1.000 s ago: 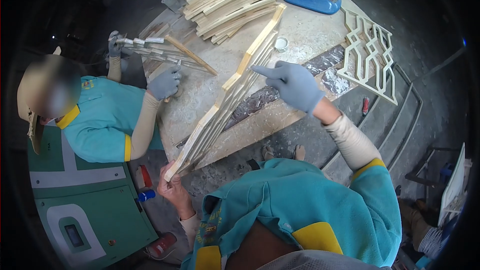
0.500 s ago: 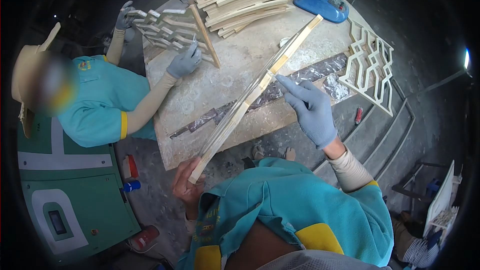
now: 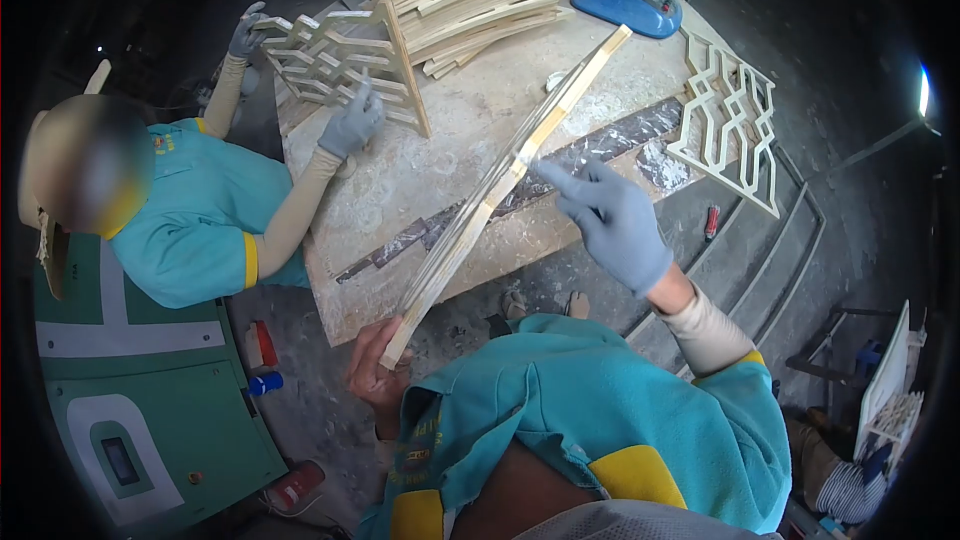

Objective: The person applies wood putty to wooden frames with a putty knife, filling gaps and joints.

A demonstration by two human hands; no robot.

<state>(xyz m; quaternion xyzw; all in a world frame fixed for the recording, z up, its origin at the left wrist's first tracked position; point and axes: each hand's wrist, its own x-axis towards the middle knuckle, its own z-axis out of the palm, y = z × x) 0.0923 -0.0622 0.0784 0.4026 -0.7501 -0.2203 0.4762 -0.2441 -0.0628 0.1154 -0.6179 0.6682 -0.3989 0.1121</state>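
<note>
A wooden lattice panel [image 3: 480, 210], seen almost edge-on, slants across the view over the table's front edge. My left hand [image 3: 376, 364], bare, is closed around its lower end. My right hand [image 3: 618, 230], in a grey glove, is beside the panel's middle, with the index finger stretched to its edge and the other fingers curled. A small pale tip shows between finger and panel; what it belongs to is too blurred to name.
Stacked lattice panels [image 3: 470, 15] and a blue fan [image 3: 625, 2] stand on the table [image 3: 450, 150]. Another panel [image 3: 728, 125] overhangs its right edge. Across on the left, a gloved co-worker [image 3: 215, 200] holds an upright lattice panel [image 3: 408, 70]. Metal bars [image 3: 780, 250] lie lower right.
My right fingertip has slid slightly down along the panel's edge. My left hand keeps its hold. The co-worker's panel is tipped more upright, and their near hand has moved slightly left and down.
</note>
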